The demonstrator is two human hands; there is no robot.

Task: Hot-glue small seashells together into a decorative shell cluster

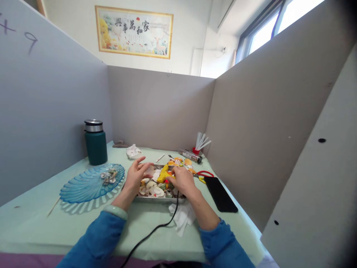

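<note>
1. One glue gun (164, 174) is above the tray (156, 200) of shells (156, 191); the right hand (182, 180) grasps it, fingers curled.
2. Left hand (136, 175), fingers released and parted, is at the tray's left edge.
3. Plate (80, 186) sits towards the table's (147, 212) left edge, phone (221, 195) by its right.

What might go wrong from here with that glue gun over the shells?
The black cord trails across the table, so it might snag and tug the yellow glue gun in the right hand. The left hand is close by and could get burnt if the glue gun is hot.
</note>
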